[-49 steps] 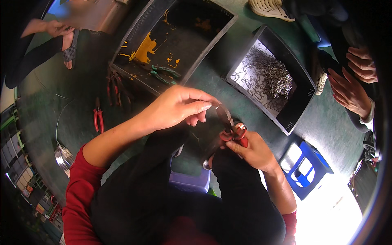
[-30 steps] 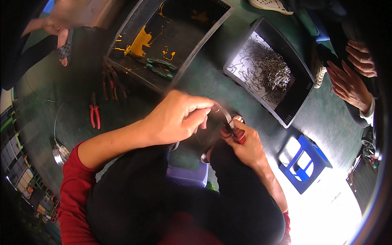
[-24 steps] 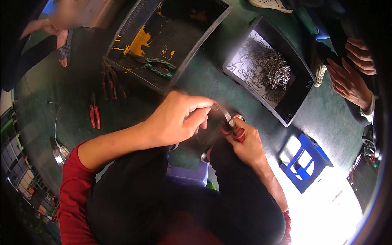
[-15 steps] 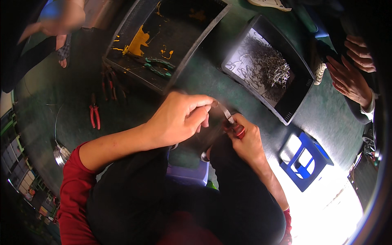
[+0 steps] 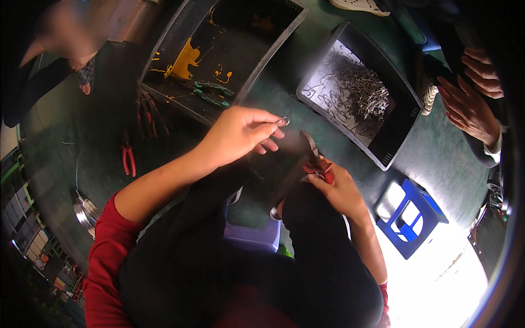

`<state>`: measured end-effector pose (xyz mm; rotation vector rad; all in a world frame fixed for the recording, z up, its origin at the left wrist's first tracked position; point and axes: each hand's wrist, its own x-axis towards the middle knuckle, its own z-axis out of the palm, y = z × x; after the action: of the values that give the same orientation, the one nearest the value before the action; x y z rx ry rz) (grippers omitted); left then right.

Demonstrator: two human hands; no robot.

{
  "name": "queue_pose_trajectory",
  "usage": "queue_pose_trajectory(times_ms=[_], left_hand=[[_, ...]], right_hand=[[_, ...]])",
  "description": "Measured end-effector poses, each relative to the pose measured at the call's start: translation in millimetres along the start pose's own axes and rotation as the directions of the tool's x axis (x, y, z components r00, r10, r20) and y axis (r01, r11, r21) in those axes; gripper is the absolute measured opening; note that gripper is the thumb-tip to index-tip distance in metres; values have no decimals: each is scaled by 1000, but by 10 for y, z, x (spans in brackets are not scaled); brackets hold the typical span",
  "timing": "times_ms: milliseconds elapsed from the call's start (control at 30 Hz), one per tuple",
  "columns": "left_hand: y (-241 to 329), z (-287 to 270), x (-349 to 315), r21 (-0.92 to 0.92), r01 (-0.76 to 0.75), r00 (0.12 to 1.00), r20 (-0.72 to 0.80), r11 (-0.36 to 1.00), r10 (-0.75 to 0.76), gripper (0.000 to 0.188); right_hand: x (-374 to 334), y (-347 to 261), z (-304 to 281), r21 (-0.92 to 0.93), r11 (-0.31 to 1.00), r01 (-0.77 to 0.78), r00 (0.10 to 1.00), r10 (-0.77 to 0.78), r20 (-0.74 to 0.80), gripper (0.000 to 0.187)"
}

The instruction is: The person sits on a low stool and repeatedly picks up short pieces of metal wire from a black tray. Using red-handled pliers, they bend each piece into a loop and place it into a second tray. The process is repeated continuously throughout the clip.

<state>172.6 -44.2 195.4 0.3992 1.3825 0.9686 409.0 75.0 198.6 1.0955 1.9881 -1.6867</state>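
Observation:
Between thumb and forefinger, my left hand (image 5: 234, 136) pinches a small bent wire ring (image 5: 285, 121); its other fingers are loosely curled. My right hand (image 5: 345, 190) is closed around red-handled pliers (image 5: 311, 148), whose metal jaws point up and away from me. A gap separates the jaws from the wire ring. Beyond my hands to the right, a grey bin (image 5: 400, 101) holds a white sheet with a heap of small bent wire pieces (image 5: 371, 93).
A black crate (image 5: 249, 44) with yellow stains holds green-handled pliers (image 5: 210, 99). On the floor at left are red pliers (image 5: 129, 160), more pliers (image 5: 147, 112) and a wire coil (image 5: 85, 212). A blue stool (image 5: 407, 218) stands right. Other people's hands (image 5: 467, 106) are at far right.
My left hand has moved away from the pliers' jaws, up toward the black crate, carrying the wire ring. The pliers in my right hand have turned slightly and dropped a little.

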Motion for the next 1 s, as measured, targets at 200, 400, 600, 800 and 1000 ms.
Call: queue_pose_trajectory(times_ms=[200, 400, 600, 800, 1000], left_hand=[[22, -11, 106, -108, 93, 996, -4, 990, -94, 27], [228, 157, 594, -178, -143, 981, 107, 973, 164, 40], [292, -33, 619, -19, -131, 986, 98, 991, 132, 42], [551, 218, 55, 174, -290, 939, 243, 941, 245, 21], [846, 1039, -586, -516, -266, 451, 680, 814, 578, 13]], right_hand=[[-56, 82, -64, -143, 985, -99, 994, 106, 40, 34], [-88, 10, 24, -188, 975, -120, 986, 138, 91, 31], [-113, 125, 78, -142, 986, -90, 991, 103, 89, 26], [22, 465, 173, -270, 951, -154, 975, 190, 113, 31], [144, 779, 384, -361, 923, -132, 965, 203, 164, 36]])
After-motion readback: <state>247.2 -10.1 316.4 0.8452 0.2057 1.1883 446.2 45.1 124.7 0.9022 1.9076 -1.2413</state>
